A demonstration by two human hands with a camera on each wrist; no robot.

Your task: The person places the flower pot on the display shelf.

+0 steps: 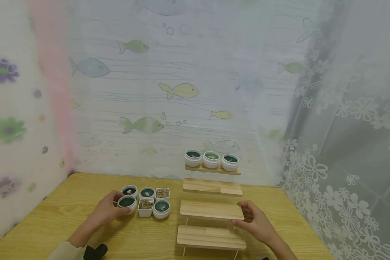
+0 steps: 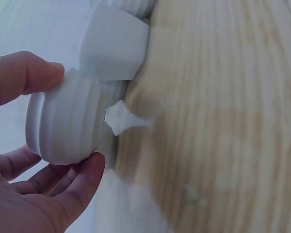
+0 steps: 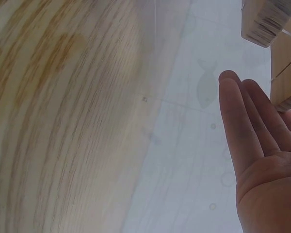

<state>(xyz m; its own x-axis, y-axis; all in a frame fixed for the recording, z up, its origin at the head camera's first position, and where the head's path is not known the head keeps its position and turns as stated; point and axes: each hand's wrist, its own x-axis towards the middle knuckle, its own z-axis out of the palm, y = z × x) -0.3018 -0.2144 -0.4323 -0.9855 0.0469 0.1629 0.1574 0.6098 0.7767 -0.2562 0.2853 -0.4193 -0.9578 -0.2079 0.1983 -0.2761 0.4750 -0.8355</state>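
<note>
Lower left, we find the left hand (image 1: 107,209) clamped on a pot (image 1: 127,203); lower right, the right hand (image 1: 256,223), thumb and fingers apart, at a shelf (image 1: 209,210).

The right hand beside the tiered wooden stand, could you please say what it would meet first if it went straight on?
The right hand would probably first meet the right end of the second-lowest wooden shelf; that end appears right at the hand, though depth leaves contact unclear.
</note>
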